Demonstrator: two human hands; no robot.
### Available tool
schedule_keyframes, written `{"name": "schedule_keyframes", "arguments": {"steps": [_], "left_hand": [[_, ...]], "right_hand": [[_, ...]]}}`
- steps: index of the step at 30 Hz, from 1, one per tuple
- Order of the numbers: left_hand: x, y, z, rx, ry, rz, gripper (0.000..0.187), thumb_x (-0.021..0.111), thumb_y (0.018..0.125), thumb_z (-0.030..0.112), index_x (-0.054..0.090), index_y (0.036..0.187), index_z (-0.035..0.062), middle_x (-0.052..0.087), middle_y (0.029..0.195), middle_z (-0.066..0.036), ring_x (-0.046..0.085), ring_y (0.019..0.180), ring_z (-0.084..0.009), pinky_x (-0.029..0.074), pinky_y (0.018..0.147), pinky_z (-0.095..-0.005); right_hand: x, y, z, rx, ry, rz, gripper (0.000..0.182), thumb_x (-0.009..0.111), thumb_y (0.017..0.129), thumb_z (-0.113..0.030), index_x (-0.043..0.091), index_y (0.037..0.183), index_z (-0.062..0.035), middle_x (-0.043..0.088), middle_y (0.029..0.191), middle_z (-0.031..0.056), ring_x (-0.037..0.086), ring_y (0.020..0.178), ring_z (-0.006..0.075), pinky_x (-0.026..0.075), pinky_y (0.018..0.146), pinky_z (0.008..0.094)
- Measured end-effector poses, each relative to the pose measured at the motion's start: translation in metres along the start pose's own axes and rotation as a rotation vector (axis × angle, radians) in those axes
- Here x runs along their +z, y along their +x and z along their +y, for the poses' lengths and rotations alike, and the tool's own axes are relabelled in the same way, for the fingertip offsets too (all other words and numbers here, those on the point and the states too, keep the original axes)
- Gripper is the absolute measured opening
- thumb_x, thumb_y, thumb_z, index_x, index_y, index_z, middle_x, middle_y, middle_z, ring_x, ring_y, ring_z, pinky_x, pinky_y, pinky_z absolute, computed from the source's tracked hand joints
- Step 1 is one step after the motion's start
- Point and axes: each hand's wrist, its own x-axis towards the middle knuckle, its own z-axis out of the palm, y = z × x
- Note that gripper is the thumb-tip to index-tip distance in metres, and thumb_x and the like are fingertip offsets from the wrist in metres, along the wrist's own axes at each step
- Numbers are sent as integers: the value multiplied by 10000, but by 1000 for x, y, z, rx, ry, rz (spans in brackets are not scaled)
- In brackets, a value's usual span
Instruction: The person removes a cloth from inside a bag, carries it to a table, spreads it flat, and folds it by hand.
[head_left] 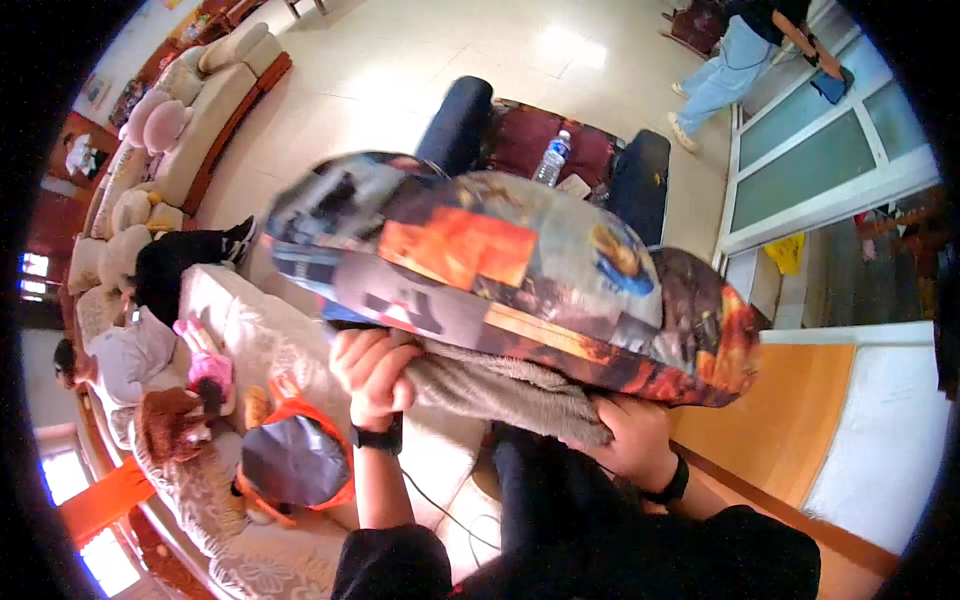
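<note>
A large stuffed cushion (pixel 520 260) with a colourful patchwork print is held up in front of me, its plump side facing away. Along its near edge runs a grey-brown plush fabric (pixel 500 385), bunched between my hands. My left hand (pixel 375 370) is closed, fingers wrapped over the cushion's near left edge. At the right end of the plush fabric, my right hand (pixel 635 440) grips the cushion from below, its fingers partly hidden. Just beyond the cushion stands a dark armchair (pixel 455 125) with a water bottle (pixel 553 158) on its dark red seat.
Long cream sofas (pixel 215 120) line the left side, where a person (pixel 140 350) sits. An orange bag (pixel 300 455) lies on the near sofa. At the upper right, another person (pixel 745 60) wipes a glass door (pixel 810 150) with a blue cloth (pixel 832 86). A wooden panel (pixel 770 410) stands at right.
</note>
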Motion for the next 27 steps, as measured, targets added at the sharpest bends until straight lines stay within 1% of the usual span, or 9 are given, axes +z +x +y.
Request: {"name": "schedule_keyframes", "arguments": {"steps": [5,6,8,13,16,17,20,24,27], "left_hand": [[23,37,-46,66,15,27,134,463,637,204,564,580,137,542,531,-11,529,451,-173,399,444,-289],[22,30,-49,68,8,-14,271,469,759,311,590,612,117,554,548,-31,527,455,-187,408,464,-303],[21,28,-55,120,66,-92,186,514,748,292,616,638,182,532,533,21,507,447,-121,390,428,-266],[11,36,-79,131,-78,-282,260,521,786,377,665,767,161,597,633,26,551,509,-129,409,432,-268],[3,41,-82,118,-218,-383,335,478,836,427,658,796,147,622,689,20,572,546,-126,425,462,-262],[8,45,-86,117,-274,-394,374,436,876,436,646,802,136,639,727,12,584,569,-121,432,472,-256],[7,65,-110,130,-292,-437,363,449,867,424,647,802,127,647,752,-11,591,591,-131,448,496,-275],[18,91,-151,259,-316,-389,250,557,767,362,650,766,130,621,701,-12,578,576,-154,451,507,-288],[39,149,-206,167,-407,-433,161,591,675,272,633,733,127,573,645,-2,547,550,-170,435,500,-305]], "right_hand": [[-1,43,26,-91,134,-27,375,644,772,-438,588,918,-98,610,715,103,610,594,264,467,505,353],[5,29,34,-63,145,-17,375,644,772,-438,588,918,-98,610,715,103,610,594,264,467,505,353],[20,6,61,-18,-61,-417,355,654,759,-383,589,952,-92,622,773,116,622,675,264,480,555,364],[-3,71,28,-72,-110,-243,321,580,735,-154,584,1052,-103,611,925,147,594,843,283,471,716,424],[-7,48,-2,623,352,-624,298,543,744,-112,582,1037,-76,597,981,168,567,919,324,439,799,441],[0,42,-2,378,102,-544,317,549,746,-132,577,1055,-67,593,986,175,561,929,341,441,794,442],[0,69,-27,409,-33,-297,348,549,773,-167,567,1103,-57,583,992,198,557,933,375,456,744,449],[35,45,-15,361,137,-601,359,570,800,-176,560,1155,-127,612,810,139,601,723,342,472,604,441],[65,90,-33,371,157,-387,402,585,792,-172,536,1191,-150,593,730,120,583,621,322,455,534,431]]}}
